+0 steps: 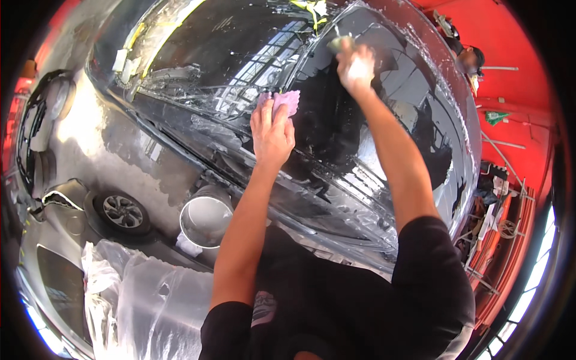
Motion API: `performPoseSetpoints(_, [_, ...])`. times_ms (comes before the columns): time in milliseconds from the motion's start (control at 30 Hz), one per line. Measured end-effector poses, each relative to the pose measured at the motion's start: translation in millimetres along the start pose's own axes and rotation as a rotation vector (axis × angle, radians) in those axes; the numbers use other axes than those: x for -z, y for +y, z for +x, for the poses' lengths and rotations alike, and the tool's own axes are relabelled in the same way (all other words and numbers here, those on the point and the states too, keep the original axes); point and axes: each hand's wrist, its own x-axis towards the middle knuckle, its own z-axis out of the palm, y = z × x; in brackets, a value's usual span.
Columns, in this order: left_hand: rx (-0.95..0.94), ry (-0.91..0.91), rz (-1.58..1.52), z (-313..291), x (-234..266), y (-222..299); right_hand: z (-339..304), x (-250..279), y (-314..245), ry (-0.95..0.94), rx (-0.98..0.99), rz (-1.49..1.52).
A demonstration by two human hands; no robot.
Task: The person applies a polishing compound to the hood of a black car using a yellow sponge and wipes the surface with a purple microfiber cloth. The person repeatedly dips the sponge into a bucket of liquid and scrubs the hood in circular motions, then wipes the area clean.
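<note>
Before me lies a wet, glossy black car body panel, streaked with water and whitish residue. My left hand is closed on a crumpled lilac cloth at the panel's near middle. Farther forward and to the right, my right hand grips a small greenish-yellow pad against the dark surface. Motion smears that hand and the pad, so its exact kind is unclear. Yellow masking tape runs along the panel's far left, and more tape hangs at the top.
A white-rimmed bucket stands left of my left forearm. Beyond it are a car wheel and a car under clear plastic sheeting. On the right, a metal rack holds long parts by a red wall.
</note>
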Motion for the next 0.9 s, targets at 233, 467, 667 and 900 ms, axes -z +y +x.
performPoseSetpoints(233, [0.021,0.004,0.040,-3.5,4.9,-13.6,-114.2,55.4,-30.6,-0.054,0.485,0.328])
performPoseSetpoints(467, [0.042,-0.004,0.025,-0.8,0.8,-4.4,-20.7,2.4,-9.9,0.027,0.053,0.011])
performPoseSetpoints(667, [0.035,-0.006,0.056,1.2,3.3,-14.1,-126.5,71.1,-15.2,-0.052,0.467,0.348])
performPoseSetpoints(900, [0.007,0.004,0.019,0.5,-3.0,-1.1,-5.7,-0.6,7.3,-0.014,0.020,-0.008])
